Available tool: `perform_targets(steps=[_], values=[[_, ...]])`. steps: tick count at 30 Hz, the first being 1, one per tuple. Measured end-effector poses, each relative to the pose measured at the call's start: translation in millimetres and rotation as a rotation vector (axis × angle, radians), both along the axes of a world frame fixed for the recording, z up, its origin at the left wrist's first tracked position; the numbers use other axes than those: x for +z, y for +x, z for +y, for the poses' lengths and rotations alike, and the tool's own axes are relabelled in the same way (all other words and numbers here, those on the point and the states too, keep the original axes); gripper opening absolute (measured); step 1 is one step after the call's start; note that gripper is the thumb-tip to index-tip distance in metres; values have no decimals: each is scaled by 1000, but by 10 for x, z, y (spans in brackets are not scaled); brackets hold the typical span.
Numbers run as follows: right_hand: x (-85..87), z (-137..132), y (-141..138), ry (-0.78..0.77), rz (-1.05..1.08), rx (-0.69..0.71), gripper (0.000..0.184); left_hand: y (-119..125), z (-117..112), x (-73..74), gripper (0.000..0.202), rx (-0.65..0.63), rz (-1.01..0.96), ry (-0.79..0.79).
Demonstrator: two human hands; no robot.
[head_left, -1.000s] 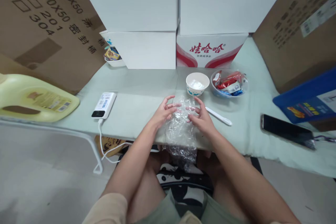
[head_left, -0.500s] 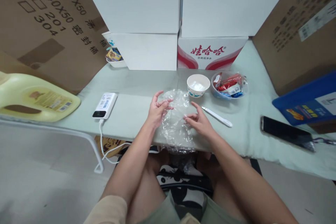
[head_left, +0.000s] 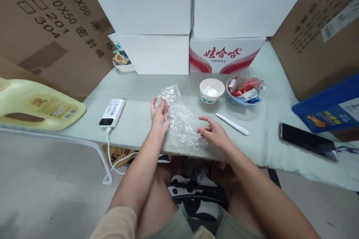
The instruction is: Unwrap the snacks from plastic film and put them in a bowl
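Observation:
A thin, crinkled clear plastic bag [head_left: 182,119] stretches slantwise between my hands above the table's front part. My left hand [head_left: 160,115] is closed on its upper left end, thumb against fingers. At its lower right end, my right hand [head_left: 212,131] pinches the plastic, with the index finger held out apart from the others. Just beyond the right hand lies a white-handled craft knife [head_left: 232,124]. A paper bowl [head_left: 212,91] with a blue-green pattern stands behind it and has something whitish and translucent inside.
A clear plastic bowl [head_left: 263,95] holds several wrapped snacks. A white power bank [head_left: 112,113] with its cable and a yellow jug [head_left: 42,104] are at left; a phone [head_left: 307,142] and blue container [head_left: 331,106] at right. White boxes [head_left: 157,54] stand along the back.
The plastic bag has been drawn up from the table's front edge toward the upper left. My left hand has moved left and closed on it; the right hand has shifted only slightly.

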State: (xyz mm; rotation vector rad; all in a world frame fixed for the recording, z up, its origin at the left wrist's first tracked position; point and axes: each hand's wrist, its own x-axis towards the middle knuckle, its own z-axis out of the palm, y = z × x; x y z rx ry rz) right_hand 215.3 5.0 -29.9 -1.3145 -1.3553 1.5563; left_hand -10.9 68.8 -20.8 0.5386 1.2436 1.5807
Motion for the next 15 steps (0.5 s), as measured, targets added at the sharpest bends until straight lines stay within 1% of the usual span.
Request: perform_targets(steps=[1, 3, 5, 6, 7, 8, 10, 11, 12, 13, 15], values=[[5, -7, 31, 1, -16, 7, 50, 2, 0, 7, 72, 5, -21, -12], [5, -9, 98, 69, -87, -41, 43, 29, -17, 31, 70, -36, -70, -33], [0, 13, 145, 157, -103, -139, 38, 88, -51, 61, 68, -128, -113, -50], [-3, 34, 152, 171, -57, -176, 38, 126, -72, 76, 68, -184, -130, -57], [-7, 58, 144, 150, 24, -190, 41, 167, -94, 88, 68, -239, -145, -63], [-9, 84, 124, 97, 120, -186, 44, 210, -114, 99, 69, -286, -154, -66], [-9, 134, 58, -57, 272, -151, 50, 287, -144, 115, 73, -357, -137, -61], [-6, 155, 21, -128, 304, -128, 52, 318, -152, 121, 75, -383, -110, -55], [0, 172, -11, -176, 307, -105, 53, 342, -155, 125, 77, -406, -71, -48], [6, 184, -37, -192, 287, -92, 52, 357, -153, 128, 79, -426, -21, -38], [21, 194, -61, -140, 217, -115, 49, 364, -140, 128, 82, -458, 88, -7]])
